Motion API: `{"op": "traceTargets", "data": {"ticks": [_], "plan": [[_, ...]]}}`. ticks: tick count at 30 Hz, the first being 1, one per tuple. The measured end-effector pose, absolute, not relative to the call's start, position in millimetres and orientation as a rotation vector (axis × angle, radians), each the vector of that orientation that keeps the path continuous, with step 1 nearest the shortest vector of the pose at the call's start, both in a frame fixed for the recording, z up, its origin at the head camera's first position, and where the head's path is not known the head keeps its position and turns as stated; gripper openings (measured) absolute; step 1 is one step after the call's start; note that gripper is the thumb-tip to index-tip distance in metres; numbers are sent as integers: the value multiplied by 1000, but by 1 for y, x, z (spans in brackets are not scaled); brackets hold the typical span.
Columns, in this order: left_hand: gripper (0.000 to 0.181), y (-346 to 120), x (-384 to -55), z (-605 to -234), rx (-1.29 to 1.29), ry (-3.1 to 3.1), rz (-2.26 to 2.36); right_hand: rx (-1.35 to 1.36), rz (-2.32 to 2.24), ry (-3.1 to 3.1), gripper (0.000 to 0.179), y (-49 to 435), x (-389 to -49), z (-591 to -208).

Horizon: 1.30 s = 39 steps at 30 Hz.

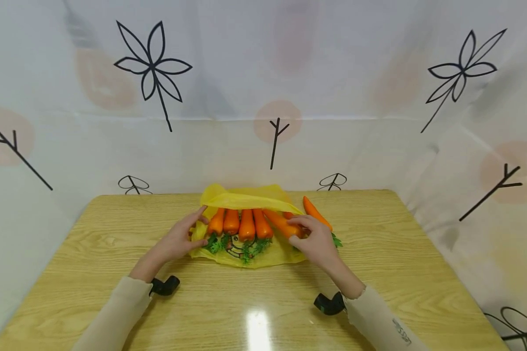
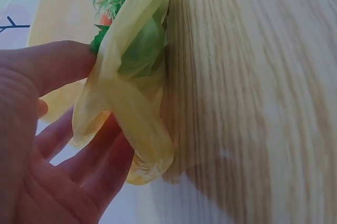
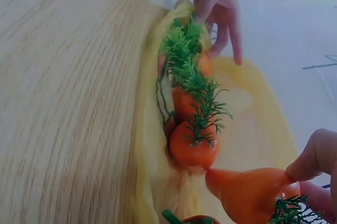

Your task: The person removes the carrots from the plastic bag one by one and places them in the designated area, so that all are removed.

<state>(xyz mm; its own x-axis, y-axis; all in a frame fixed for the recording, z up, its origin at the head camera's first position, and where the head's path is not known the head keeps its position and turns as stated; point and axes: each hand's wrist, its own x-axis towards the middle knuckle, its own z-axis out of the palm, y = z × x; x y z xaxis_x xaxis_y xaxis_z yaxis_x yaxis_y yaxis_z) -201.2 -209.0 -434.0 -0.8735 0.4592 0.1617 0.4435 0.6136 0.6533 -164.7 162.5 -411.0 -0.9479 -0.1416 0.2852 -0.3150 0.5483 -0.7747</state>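
A yellow plastic bag lies with its mouth held wide. Inside, several orange carrots rest in a row, their green leafy tops toward the person. My left hand holds the bag's left edge, the thumb on one side of the film and the fingers behind it. At the bag's right side my right hand pinches another carrot by its thick leafy end, its tip pointing into the bag. A red item with a green stem shows partly at the right wrist view's lower edge.
One more carrot lies beyond the right hand, outside the bag. The wooden table reaches back to a white patterned cloth. Black wrist mounts sit on both forearms.
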Motion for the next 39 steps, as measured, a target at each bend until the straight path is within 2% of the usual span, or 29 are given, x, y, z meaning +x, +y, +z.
{"op": "traceTargets", "data": {"ticks": [17, 25, 32, 39], "plan": [[99, -208, -202, -445, 748, 2688, 1193, 429, 1456, -2590, 37, 171, -168, -410], [89, -210, -200, -446, 793, 2729, 1203, 476, 1431, -2606, 39, 173, -169, -408], [72, -208, -198, -445, 817, 2789, 1209, 495, 1377, -2620, 40, 176, -169, -407], [69, -207, -195, -436, 854, 2826, 1218, 497, 1294, -2662, 39, 184, -165, -403]]}}
